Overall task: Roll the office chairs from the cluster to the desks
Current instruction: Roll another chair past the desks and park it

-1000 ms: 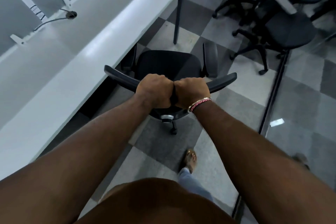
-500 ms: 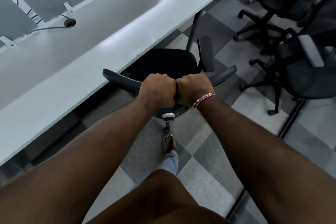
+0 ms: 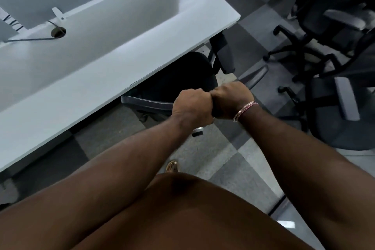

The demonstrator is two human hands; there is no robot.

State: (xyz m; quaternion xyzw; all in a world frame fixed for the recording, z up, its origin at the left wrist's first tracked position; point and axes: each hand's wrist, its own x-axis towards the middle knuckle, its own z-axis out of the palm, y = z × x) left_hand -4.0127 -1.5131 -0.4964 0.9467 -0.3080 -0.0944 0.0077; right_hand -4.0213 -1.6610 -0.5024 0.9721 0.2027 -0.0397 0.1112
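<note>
Both hands, left hand (image 3: 191,107) and right hand (image 3: 230,100), grip the office chair (image 3: 178,81) backrest mid-frame, seat partly under the white desk (image 3: 91,63); clustered chairs (image 3: 332,50) upper right remain

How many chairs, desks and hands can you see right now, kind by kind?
Office chairs: 3. One black chair is partly under the desk, and two chairs stand in the cluster at right; more may be cut off.
Desks: 1, the white desk.
Hands: 2, the left hand and right hand, both gripping the chair's backrest.
Total: 6.
</note>
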